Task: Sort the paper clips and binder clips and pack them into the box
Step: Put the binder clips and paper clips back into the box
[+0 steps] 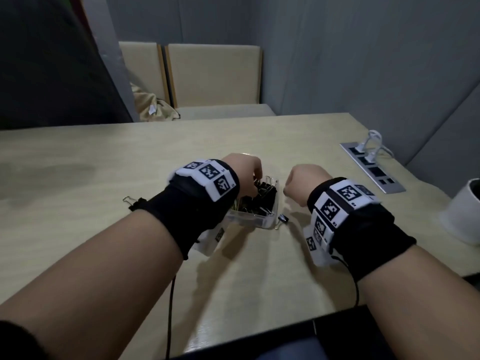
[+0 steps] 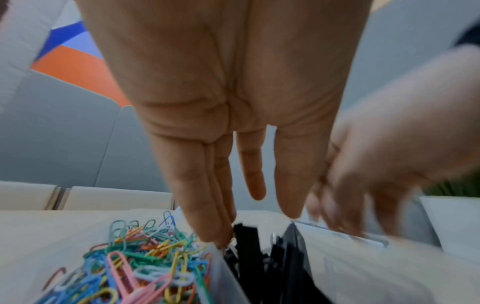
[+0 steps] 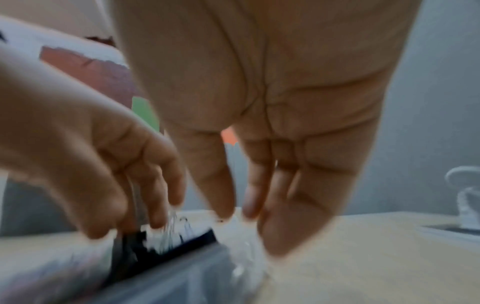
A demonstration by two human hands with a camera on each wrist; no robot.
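- The clear box [image 1: 255,219] sits mid-surface [image 1: 104,165], both hands crowding its top.
- A loose binder clip [image 1: 281,220] lies just beside its right corner; another [image 1: 130,200] lies by the left wrist.
- White cup [image 1: 465,216] and socket strip [image 1: 371,166] block the right edge.
- Left and far stretches of the surface lie open.

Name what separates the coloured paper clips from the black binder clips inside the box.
A clear plastic divider wall stands between the paper clips and the binder clips; the left wrist view shows it.
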